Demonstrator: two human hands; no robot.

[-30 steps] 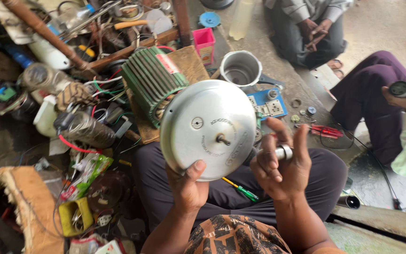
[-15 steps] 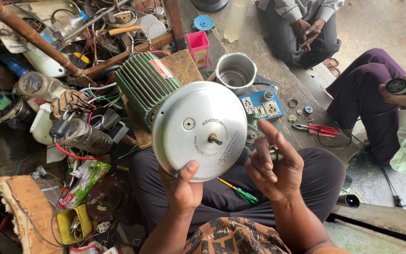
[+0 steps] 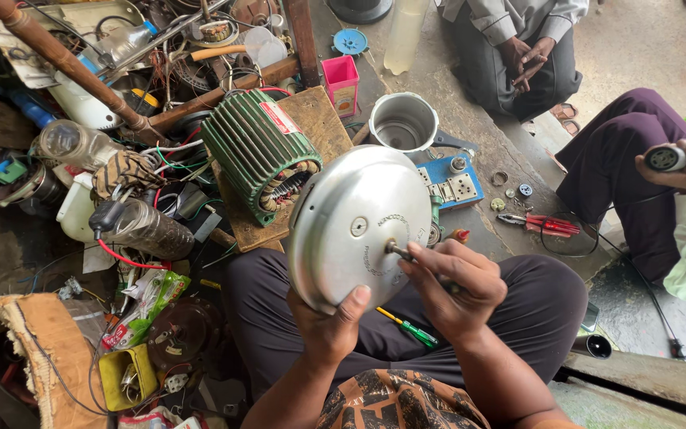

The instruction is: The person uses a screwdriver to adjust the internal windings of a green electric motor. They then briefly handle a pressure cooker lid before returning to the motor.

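Note:
My left hand (image 3: pixel 329 322) grips the lower rim of a round silver metal motor housing (image 3: pixel 356 222), held upright over my lap with its domed face toward me. A short shaft sticks out of the housing's middle. My right hand (image 3: pixel 452 287) is closed around a slim tool whose tip meets that shaft (image 3: pixel 397 251). A green-handled screwdriver (image 3: pixel 411 326) lies on my dark trousers just under the housing.
A green finned motor stator (image 3: pixel 256 152) rests on a wooden board (image 3: pixel 319 119) ahead. A steel pot (image 3: pixel 403 123), blue socket board (image 3: pixel 456 183) and red pliers (image 3: pixel 545 226) lie beyond. Wires and scrap crowd the left. Two seated people are at right; one hand (image 3: pixel 680 163) holds a small cylinder.
My right hand went from open beside the housing to closed around a tool at the shaft. The housing turned slightly and sank lower.

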